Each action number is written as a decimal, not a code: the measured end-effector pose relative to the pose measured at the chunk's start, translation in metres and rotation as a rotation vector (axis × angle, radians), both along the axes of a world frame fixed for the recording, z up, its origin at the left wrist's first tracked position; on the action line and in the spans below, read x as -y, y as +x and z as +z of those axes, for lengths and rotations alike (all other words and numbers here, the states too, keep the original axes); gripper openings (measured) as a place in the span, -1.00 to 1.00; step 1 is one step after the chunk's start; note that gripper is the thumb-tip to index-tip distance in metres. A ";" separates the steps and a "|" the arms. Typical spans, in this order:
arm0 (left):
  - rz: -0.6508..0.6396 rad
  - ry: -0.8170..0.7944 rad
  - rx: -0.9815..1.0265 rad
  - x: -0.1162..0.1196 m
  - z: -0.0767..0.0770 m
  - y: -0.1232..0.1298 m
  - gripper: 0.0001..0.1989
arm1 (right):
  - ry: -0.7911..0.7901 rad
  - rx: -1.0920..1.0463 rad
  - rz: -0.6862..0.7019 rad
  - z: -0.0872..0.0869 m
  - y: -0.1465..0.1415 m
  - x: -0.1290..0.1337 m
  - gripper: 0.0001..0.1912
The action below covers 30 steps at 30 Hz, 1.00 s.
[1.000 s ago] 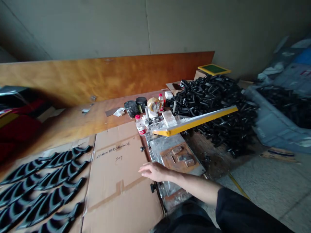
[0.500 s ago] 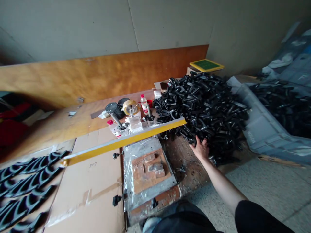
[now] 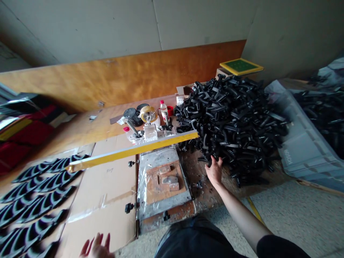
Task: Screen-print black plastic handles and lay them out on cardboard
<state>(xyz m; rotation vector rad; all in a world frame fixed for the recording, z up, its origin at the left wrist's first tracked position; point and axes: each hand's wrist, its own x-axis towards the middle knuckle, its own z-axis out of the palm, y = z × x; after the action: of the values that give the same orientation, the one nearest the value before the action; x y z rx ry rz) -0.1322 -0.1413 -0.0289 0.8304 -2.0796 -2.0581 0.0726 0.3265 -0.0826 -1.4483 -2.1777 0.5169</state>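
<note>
At the front edge of a big heap of black curved plastic parts [image 3: 228, 114], my right hand [image 3: 214, 172] is closed on one black plastic part [image 3: 204, 158], partly hidden by the fingers. My left hand [image 3: 97, 247] comes in at the bottom edge, fingers apart and holding nothing, above the cardboard sheet [image 3: 107, 204]. Between the hands lies a plastic-covered metal plate [image 3: 146, 179] with a wooden board [image 3: 153, 190] and small blocks on it. Over its far end runs a long yellow-and-grey bar [image 3: 134, 147].
Rows of black curved parts [image 3: 40, 186] lie on the left. Bottles, a tape roll [image 3: 148, 114] and a dark tub [image 3: 131, 116] stand behind the bar. A grey crate [image 3: 303, 143] of black parts is on the right. Black knobs [image 3: 129, 208] stick out beside the plate.
My left hand has come into view at the bottom. My right hand has drawn back slightly toward me along the heap's edge. The whole view has shifted a little.
</note>
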 end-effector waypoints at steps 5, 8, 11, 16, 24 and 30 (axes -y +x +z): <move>0.003 0.090 -0.032 -0.039 -0.001 -0.034 -0.50 | -0.013 0.025 0.194 0.013 -0.012 0.017 -0.37; -0.068 0.115 -0.076 -0.053 0.002 -0.041 -0.55 | -0.058 0.133 0.294 0.031 -0.019 0.011 -0.52; -0.142 0.113 -0.087 -0.055 0.004 -0.043 -0.58 | -0.108 0.285 0.370 0.046 -0.024 -0.005 -0.51; -0.211 0.144 -0.075 -0.052 -0.001 -0.042 -0.59 | -0.078 0.511 0.402 0.061 -0.031 -0.029 -0.42; -0.244 0.193 -0.059 -0.055 -0.006 -0.042 -0.66 | 0.308 0.551 0.435 0.081 -0.045 -0.034 -0.72; -0.360 0.181 -0.133 -0.092 0.034 -0.049 -0.65 | 0.329 0.303 0.791 0.071 -0.081 0.035 -0.61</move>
<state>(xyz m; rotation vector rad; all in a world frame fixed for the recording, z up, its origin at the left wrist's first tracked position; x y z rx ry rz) -0.1812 -0.0496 0.0050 0.3402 -2.1185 -2.4333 -0.0087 0.2916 -0.0114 -0.4743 -2.8832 0.1642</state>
